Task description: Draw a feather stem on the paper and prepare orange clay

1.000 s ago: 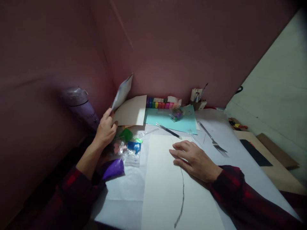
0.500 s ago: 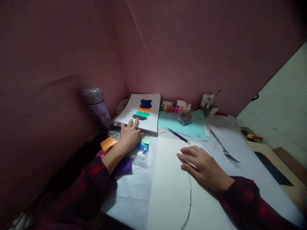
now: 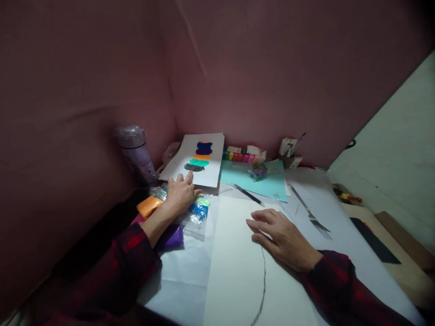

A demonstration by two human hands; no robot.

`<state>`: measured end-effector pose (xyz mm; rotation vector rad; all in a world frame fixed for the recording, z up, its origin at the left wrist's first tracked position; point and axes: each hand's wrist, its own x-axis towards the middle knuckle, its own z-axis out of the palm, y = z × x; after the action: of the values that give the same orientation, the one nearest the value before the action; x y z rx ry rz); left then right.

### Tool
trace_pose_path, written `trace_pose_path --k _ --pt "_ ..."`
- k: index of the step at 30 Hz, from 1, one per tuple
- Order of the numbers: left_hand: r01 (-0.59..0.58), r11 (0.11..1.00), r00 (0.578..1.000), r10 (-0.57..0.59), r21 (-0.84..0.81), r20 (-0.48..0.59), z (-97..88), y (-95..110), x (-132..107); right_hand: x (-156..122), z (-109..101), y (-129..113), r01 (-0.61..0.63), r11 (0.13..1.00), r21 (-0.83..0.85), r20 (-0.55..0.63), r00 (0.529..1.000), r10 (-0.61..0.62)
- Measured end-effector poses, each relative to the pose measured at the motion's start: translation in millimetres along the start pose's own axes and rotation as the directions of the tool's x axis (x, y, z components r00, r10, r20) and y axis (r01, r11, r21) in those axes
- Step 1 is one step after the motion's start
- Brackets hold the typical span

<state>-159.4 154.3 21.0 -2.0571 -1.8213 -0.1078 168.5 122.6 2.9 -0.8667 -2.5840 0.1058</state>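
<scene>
My left hand [image 3: 180, 194] reaches forward with its fingers spread, the fingertips at the lower edge of a white sheet [image 3: 173, 167] painted with coloured bands. One fingertip is by the dark grey band [image 3: 195, 167]. Beneath and around that wrist lie plastic packets: orange [image 3: 149, 206], blue [image 3: 200, 211] and purple [image 3: 172, 238]. My right hand [image 3: 280, 235] lies over a large cream sheet [image 3: 234, 271], fingers slightly bent and apart, holding nothing. A dark drawn line [image 3: 264, 280] runs down the sheet from under it. Just beyond the fingers rests a black-handled tool [image 3: 249, 194].
A purple bottle [image 3: 137, 156] stands at the left by the wall. Behind are a turquoise sheet [image 3: 234, 174], several small colourful pots [image 3: 241, 157] and a brush holder [image 3: 288, 151]. A metal fork [image 3: 309, 210] lies on the right; a clear fork [image 3: 280, 201] is nearer.
The view has shifted slightly, so things appear a little further left. Both hands keep nearly the same pose and place over the papers.
</scene>
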Motion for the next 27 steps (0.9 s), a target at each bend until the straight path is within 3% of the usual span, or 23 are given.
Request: trace_pose_path --k 6,11,20,27 --pt "0.039 0.998 0.999 -0.039 -0.040 -0.014 3.8 0 1 0 -1 -1 -0.003 1.000 0.011 0.013 1.000 0.002" --pt "0.144 0.982 0.988 -0.151 -0.125 -0.042 4.8 -7 5 1 -2 -2 -0.006 1.000 0.018 0.007 1.000 0.006" --pt "0.328 0.875 0.908 -0.396 -0.355 -0.139 2.4 -31 14 2 -5 -5 -0.012 0.999 0.031 0.000 1.000 0.012" --pt "0.327 0.837 0.886 -0.434 -0.439 -0.166 6.3 -40 12 1 -4 -5 -0.024 0.999 0.033 0.005 1.000 0.023"
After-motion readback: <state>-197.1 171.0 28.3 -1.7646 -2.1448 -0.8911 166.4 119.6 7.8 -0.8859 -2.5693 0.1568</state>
